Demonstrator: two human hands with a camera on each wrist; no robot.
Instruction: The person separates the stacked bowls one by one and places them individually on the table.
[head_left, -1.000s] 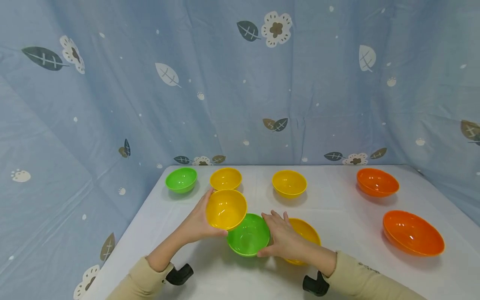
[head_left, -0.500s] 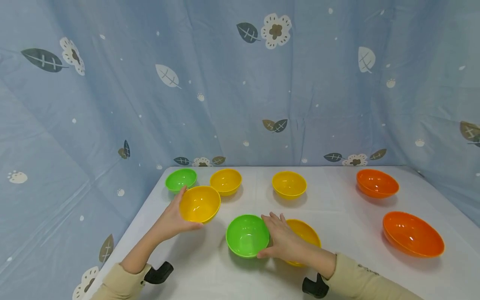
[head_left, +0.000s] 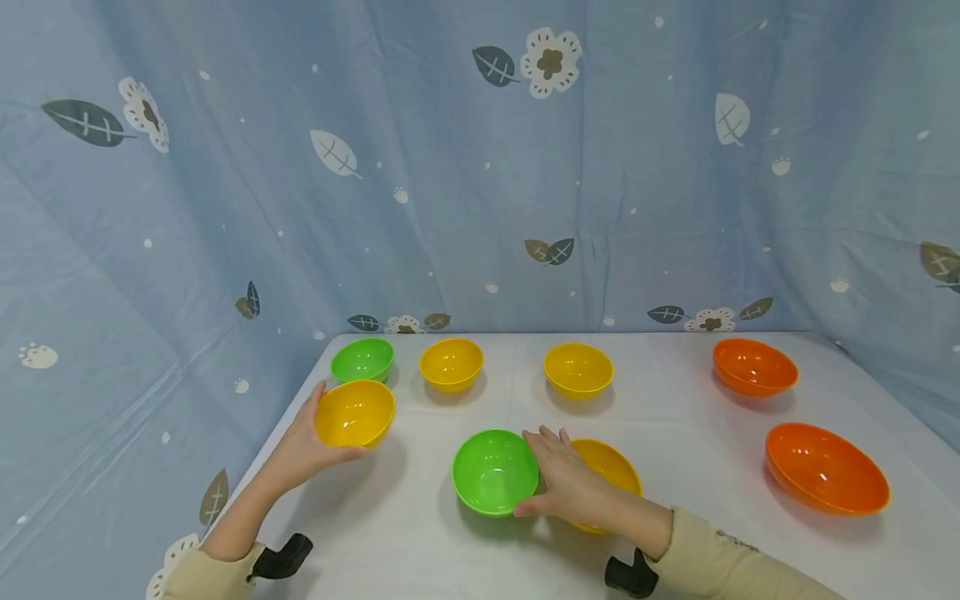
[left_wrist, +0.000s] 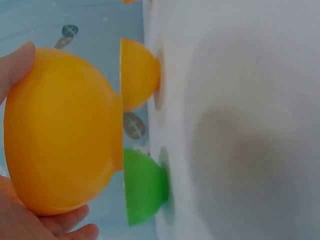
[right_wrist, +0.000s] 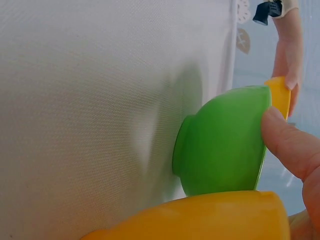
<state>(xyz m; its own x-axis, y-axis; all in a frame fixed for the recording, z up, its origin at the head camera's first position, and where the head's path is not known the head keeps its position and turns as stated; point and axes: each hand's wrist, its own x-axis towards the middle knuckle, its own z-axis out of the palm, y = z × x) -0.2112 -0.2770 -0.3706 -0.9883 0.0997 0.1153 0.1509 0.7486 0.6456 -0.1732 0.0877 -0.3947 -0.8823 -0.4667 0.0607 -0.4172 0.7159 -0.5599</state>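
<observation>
My left hand [head_left: 307, 446] holds a yellow bowl [head_left: 356, 415] by its left side, thumb near and fingers behind. This bowl is above the table, its shadow cast below, in front of a small green bowl [head_left: 363, 360] at the back left. In the left wrist view the held yellow bowl [left_wrist: 65, 135] shows its underside. My right hand [head_left: 570, 479] grips the right side of another green bowl [head_left: 495, 472] at the middle front. The right wrist view has the thumb against the rim of that green bowl [right_wrist: 225, 140]. A yellow bowl [head_left: 611, 467] lies partly hidden under my right forearm.
Two yellow bowls [head_left: 452, 364] [head_left: 578, 369] stand along the back of the white table [head_left: 675, 467]. Two orange bowls [head_left: 753, 367] [head_left: 825, 468] stand at the right. A blue patterned curtain [head_left: 480, 167] hangs behind and to the left.
My left hand has carried the yellow bowl leftward, from above the front green bowl to in front of the back-left green one. My right hand and its green bowl have stayed in place.
</observation>
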